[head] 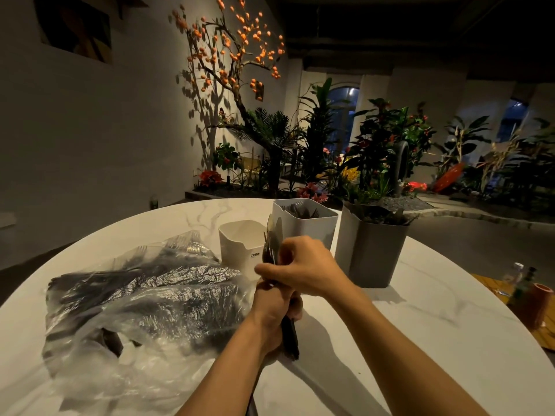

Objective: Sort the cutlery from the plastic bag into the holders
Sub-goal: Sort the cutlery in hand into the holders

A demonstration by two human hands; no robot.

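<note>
A clear plastic bag [144, 298] full of black plastic cutlery lies on the left of the white table. My left hand [274, 310] grips a bundle of black cutlery [271, 238] by the handles, whose ends stick out below at the wrist. My right hand [303, 265] reaches over and pinches pieces in the upper part of that bundle. Behind stand three holders: a small white holder [240, 241], a taller white holder [309, 229] with black cutlery in it, and a grey holder [372, 250] with black cutlery showing at its top.
The round white marble table [420, 319] extends right and forward of the hands. An orange cup [537, 304] and small bottles [521, 277] stand on a wooden surface at the far right. Plants fill the room behind.
</note>
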